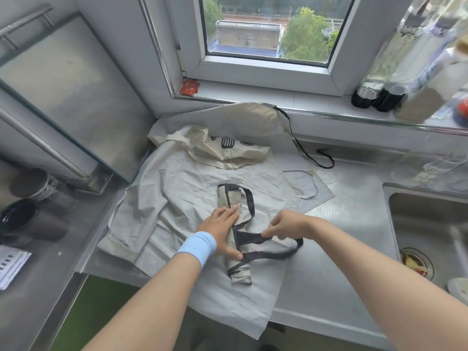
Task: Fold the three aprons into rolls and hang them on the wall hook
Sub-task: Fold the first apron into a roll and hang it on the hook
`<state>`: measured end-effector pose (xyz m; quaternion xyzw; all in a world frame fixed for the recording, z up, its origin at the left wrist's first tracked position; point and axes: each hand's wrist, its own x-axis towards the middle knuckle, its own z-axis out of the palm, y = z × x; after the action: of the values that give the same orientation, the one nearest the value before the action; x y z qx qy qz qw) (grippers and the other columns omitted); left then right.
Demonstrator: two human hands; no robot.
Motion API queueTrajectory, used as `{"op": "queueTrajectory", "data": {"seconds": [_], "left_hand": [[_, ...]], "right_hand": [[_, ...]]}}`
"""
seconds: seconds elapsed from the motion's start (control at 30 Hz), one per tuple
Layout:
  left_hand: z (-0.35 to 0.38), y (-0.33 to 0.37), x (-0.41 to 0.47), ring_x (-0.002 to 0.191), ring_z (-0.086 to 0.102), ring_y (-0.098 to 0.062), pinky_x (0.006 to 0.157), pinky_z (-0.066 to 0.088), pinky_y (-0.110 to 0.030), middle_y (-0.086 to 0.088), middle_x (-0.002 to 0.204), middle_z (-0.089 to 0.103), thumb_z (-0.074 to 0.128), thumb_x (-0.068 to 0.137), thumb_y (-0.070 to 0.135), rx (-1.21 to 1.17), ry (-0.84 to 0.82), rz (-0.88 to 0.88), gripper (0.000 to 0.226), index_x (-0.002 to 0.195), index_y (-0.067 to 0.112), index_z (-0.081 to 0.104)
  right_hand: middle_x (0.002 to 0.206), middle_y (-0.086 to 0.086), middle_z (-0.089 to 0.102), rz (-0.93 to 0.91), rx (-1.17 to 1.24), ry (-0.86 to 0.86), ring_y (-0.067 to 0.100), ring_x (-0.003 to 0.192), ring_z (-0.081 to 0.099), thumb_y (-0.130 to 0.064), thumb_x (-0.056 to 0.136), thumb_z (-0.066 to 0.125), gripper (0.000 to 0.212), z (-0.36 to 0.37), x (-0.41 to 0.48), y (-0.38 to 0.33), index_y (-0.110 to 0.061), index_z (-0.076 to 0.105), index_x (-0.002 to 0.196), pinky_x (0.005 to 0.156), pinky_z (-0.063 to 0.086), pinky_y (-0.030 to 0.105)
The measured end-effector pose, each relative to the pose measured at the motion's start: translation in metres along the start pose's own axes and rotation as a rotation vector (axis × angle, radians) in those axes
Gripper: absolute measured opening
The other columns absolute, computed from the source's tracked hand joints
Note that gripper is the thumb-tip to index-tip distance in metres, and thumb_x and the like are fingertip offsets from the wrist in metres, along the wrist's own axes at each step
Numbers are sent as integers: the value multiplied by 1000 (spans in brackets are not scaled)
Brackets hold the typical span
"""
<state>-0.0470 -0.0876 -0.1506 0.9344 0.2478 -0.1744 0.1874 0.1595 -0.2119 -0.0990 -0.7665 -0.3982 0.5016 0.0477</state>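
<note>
Beige aprons [177, 198], apparently three; one roll [239, 273].

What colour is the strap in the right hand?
The strap is black; the head view shows it best.

One view only for me: head-worn wide-angle, facing forward and tilted steeply down onto the desk [342, 211]. Close range. Both forearms come in from the bottom edge, with the left hand [222, 231] and right hand [286, 225] just below centre. The window [268, 29] is at top middle, and the sink [417, 214] is cut by the right edge. Straight lines bow near the borders.
</note>
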Motion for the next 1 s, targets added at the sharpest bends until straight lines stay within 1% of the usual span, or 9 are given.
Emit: {"op": "queueTrajectory", "data": {"seconds": [0.2, 0.27, 0.37, 0.5, 0.57, 0.63, 0.73, 0.87, 1.0], "left_hand": [[0, 6, 0, 146, 2, -18, 118, 23, -39, 17, 160, -2, 75, 54, 70, 9, 28, -19, 128, 154, 27, 9], [-2, 10, 0, 146, 5, -19, 117, 24, -37, 18, 160, -4, 77, 52, 69, 6, 51, -29, 132, 154, 26, 5], [-1, 20, 4, 145, 6, -23, 118, 20, -36, 8, 160, -18, 81, 50, 63, -17, 112, -67, 144, 153, 23, -12], [7, 20, 4, 148, -14, -15, 120, 5, -26, 3, 156, -30, 87, 50, 52, -269, 76, -128, 153, 150, 14, -22], [8, 21, -1, 148, -10, -12, 119, 6, -22, 3, 159, -14, 87, 57, 43, -477, 86, -154, 139, 153, 13, -8], [7, 26, -1, 148, 15, -18, 116, 16, -21, -4, 156, 18, 78, 72, 26, -712, 280, -253, 92, 148, 10, 27], [-1, 28, 7, 117, 56, -27, 100, 43, -28, -6, 121, 58, 56, 81, 8, -786, 422, -569, 38, 118, 12, 54], [-11, 38, 13, 100, 67, -29, 81, 55, -31, -12, 109, 69, 66, 75, 28, -608, 37, -766, 42, 110, 5, 64], [-18, 45, 18, 92, 70, -27, 71, 54, -28, -11, 105, 70, 71, 69, 31, -736, -30, -819, 49, 110, 6, 62]], "right_hand": [[107, 4, 64, 107, -433, 277, 25, 104, 58, -32, 85, 57, 23, -5, 14, 16, -25, 68, 103, 77, 44, 31], [136, 3, 46, -4, -451, 390, 26, 129, 38, -26, 77, 54, 52, 3, 16, 4, -31, 55, 129, 103, 34, 37], [143, -2, 42, -373, -364, 597, 21, 134, 33, -20, 77, 54, 60, 22, 18, -25, -26, 50, 136, 109, 28, 35], [136, -4, 53, -384, -232, 352, 21, 122, 52, -27, 90, 58, 57, 50, 36, -38, -25, 41, 144, 95, 42, 33], [137, -5, 53, -367, -260, 360, 19, 124, 52, -29, 87, 65, 49, 57, 46, -31, -22, 55, 135, 100, 41, 32], [140, -6, 52, -372, -270, 403, 19, 127, 50, -30, 86, 66, 42, 61, 51, -28, -20, 64, 126, 104, 39, 33], [139, -5, 52, -363, -251, 406, 21, 128, 47, -31, 84, 68, 40, 64, 51, -30, -19, 66, 123, 106, 37, 36], [141, -3, 51, -346, -160, 388, 19, 130, 47, -22, 88, 67, 38, 60, 51, -31, -14, 65, 125, 108, 34, 28], [135, 5, 59, -267, 153, 325, 19, 126, 53, -5, 88, 57, 25, 56, 53, -34, -3, 73, 107, 104, 39, 27]]}}
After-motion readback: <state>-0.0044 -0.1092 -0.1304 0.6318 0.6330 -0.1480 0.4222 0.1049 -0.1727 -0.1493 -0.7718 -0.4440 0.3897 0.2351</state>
